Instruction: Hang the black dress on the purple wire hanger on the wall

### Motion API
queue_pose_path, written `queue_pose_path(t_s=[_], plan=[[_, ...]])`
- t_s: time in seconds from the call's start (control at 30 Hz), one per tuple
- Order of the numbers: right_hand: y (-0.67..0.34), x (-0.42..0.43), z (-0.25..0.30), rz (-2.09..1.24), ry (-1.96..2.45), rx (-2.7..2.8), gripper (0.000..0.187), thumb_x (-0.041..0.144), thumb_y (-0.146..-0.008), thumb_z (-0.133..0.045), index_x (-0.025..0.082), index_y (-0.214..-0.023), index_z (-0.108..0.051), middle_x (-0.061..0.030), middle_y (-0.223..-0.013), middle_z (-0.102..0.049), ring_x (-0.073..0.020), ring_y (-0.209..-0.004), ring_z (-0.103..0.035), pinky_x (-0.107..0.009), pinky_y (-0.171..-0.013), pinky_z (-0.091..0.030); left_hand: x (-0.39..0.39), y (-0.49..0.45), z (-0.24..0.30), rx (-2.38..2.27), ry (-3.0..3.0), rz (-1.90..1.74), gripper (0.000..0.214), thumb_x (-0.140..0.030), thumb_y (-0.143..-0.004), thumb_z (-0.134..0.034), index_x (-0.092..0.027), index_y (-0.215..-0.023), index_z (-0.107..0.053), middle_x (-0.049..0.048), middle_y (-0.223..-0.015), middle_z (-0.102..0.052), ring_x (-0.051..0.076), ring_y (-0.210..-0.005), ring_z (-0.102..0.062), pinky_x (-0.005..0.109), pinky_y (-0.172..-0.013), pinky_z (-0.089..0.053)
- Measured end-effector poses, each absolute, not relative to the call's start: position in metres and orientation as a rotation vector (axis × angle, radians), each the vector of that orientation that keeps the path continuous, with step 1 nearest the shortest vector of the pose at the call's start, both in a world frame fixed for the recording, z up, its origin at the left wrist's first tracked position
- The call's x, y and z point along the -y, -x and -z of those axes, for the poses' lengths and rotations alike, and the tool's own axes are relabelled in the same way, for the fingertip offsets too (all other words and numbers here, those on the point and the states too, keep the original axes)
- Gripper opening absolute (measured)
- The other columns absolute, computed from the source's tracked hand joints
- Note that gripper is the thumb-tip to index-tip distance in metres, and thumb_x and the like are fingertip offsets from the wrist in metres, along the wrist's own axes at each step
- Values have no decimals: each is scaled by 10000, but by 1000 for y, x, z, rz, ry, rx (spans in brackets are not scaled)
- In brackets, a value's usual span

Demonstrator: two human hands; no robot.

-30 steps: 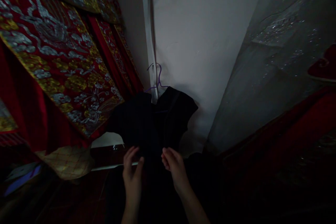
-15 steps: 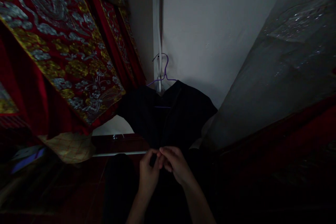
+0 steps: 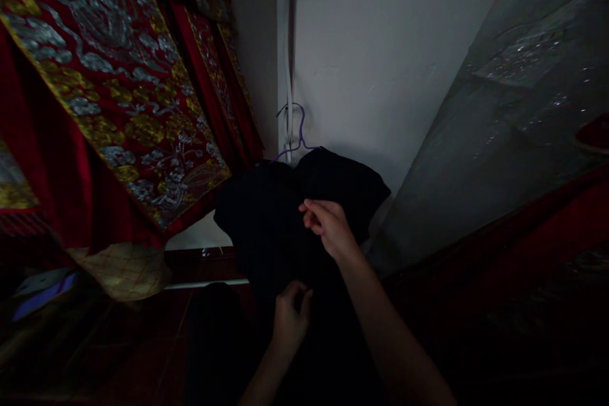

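A black garment (image 3: pixel 266 222) with short sleeves hangs from a purple wire hanger (image 3: pixel 302 130) against the wall. On its upper front, below the neck, is my right hand (image 3: pixel 328 222), thumb and fingers pinched together. Whatever small part it grips, perhaps a zip pull, is too dark to make out. Lower down, my left hand (image 3: pixel 291 317) pinches the front of the same garment between thumb and fingers. The cloth between the two hands is nearly black, so its edges do not show.
Red cloth (image 3: pixel 128 95) with gold and silver embroidery hangs at left, a checked cloth (image 3: pixel 121 269) below it. A white strap (image 3: pixel 288 44) runs down the wall to the hanger. Clear plastic sheeting (image 3: pixel 476 120) covers the right side, with red fabric (image 3: pixel 533 241) beneath.
My hands were together at the bottom of the garment's front opening. The right has moved up toward the neck, the left slightly down and right. The front opening now looks closed.
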State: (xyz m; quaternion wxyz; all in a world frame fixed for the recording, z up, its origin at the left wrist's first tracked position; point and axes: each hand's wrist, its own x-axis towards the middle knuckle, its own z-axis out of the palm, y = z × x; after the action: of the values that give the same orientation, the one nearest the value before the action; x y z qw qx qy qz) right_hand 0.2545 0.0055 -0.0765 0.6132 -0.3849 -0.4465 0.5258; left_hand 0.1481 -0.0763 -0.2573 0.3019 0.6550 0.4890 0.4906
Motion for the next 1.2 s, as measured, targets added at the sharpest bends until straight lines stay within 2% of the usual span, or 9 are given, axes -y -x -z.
queue_pose_path(t_s=[0.13, 0.3, 0.33, 0.43, 0.6, 0.77, 0.93, 1.1, 1.2], plan=[[-254, -24, 38, -1159, 806, 1077, 253, 376, -689, -710, 128, -643, -680, 4, -438, -547, -35, -353, -317, -205, -358, -140, 67, -139, 255, -1289, -1833, -1180, 153, -236, -925, -550, -179, -798, -613, 28, -766, -663, 181, -728, -631, 267, -691, -444], [-254, -15, 40, -1165, 784, 1163, 287, 420, -735, -696, 140, -680, -661, 3, -453, -561, -43, -350, -356, -196, -356, -159, 49, -121, 241, -1230, -1921, -1015, 72, -166, -869, -623, -178, -810, -662, 37, -802, -688, 192, -767, -656, 295, -726, -478], [-255, -12, 44, -1161, 788, 1175, 297, 437, -738, -692, 146, -686, -656, 9, -448, -556, -49, -350, -370, -195, -355, -165, 44, -118, 230, -1169, -1945, -1044, 35, -162, -853, -657, -181, -843, -684, 47, -867, -706, 200, -829, -669, 309, -777, -493], [-257, -7, 53, -1114, 824, 1240, 320, 472, -758, -672, 159, -691, -647, 34, -423, -517, -61, -349, -385, -198, -357, -185, 27, -112, 176, -964, -2002, -1349, 174, -189, -868, -696, -208, -1041, -711, 71, -1089, -705, 206, -1030, -655, 343, -927, -492], [-262, 6, 49, -995, 877, 1407, 339, 478, -838, -617, 165, -710, -647, 45, -428, -511, -59, -349, -370, -206, -376, -226, 5, -113, 77, -851, -2074, -1782, 307, -199, -967, -586, -223, -1271, -625, 44, -1002, -694, 153, -898, -655, 301, -839, -512], [-270, 15, 44, -971, 871, 1433, 340, 485, -862, -611, 168, -747, -658, 55, -431, -494, -64, -353, -361, -212, -382, -221, -9, -113, 54, -843, -2367, -1766, 84, -201, -971, -587, -187, -1003, -664, 43, -934, -686, 163, -879, -643, 291, -794, -497], [-267, -2, 68, -902, 917, 1439, 341, 480, -856, -620, 167, -729, -665, 55, -429, -486, -74, -371, -379, -225, -416, -258, -10, -115, 63, -875, -2444, -1816, 94, -208, -984, -557, -178, -950, -639, 43, -885, -676, 168, -840, -623, 296, -780, -472], [-257, -25, 111, -883, 1109, 1371, 357, 489, -809, -638, 169, -651, -649, 43, -417, -491, -93, -384, -422, -234, -426, -266, 0, -110, 41, -1010, -2173, -2119, 146, -292, -967, -597, -170, -928, -667, 26, -881, -666, 170, -891, -626, 311, -877, -459], [-258, -12, 127, -994, 1149, 1329, 349, 492, -773, -661, 174, -633, -641, 48, -410, -485, -90, -379, -419, -230, -425, -271, -7, -79, 33, -998, -1646, -2331, 174, -341, -912, -674, -169, -933, -662, 6, -881, -653, 151, -896, -623, 289, -906, -470]])
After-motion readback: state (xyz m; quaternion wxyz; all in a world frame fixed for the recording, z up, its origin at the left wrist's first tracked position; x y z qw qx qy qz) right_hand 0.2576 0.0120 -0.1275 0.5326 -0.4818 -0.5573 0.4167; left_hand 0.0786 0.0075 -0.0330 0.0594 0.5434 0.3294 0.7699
